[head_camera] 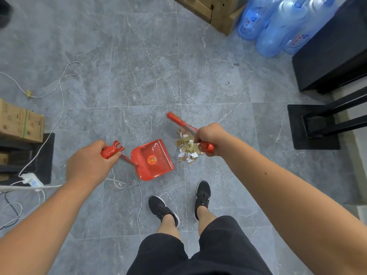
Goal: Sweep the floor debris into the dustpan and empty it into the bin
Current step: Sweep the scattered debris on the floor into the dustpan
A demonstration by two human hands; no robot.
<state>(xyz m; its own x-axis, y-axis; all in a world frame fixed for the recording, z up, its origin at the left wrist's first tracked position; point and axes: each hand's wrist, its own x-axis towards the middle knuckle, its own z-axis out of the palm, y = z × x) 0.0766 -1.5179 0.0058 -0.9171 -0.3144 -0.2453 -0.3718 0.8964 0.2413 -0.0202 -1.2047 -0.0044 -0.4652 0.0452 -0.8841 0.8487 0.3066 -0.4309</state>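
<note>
A red dustpan (152, 159) rests on the grey tiled floor, its open mouth facing right. My left hand (89, 163) grips the red top of its long handle. Just right of the dustpan lies a small pile of paper scraps and brownish debris (187, 147). My right hand (211, 138) is closed on the red handle end of a broom, right above the pile. The broom's red head (175, 119) sits on the floor beyond the debris, up and to the left. No bin is in view.
White cables (61, 92) trail across the floor at left, by a power strip (32, 180) and cardboard boxes (20, 121). Blue water jugs (278, 24) and wooden crates (214, 10) stand at the top right. Black furniture (327, 62) fills the right side. My feet in black shoes (202, 197) stand just below the dustpan.
</note>
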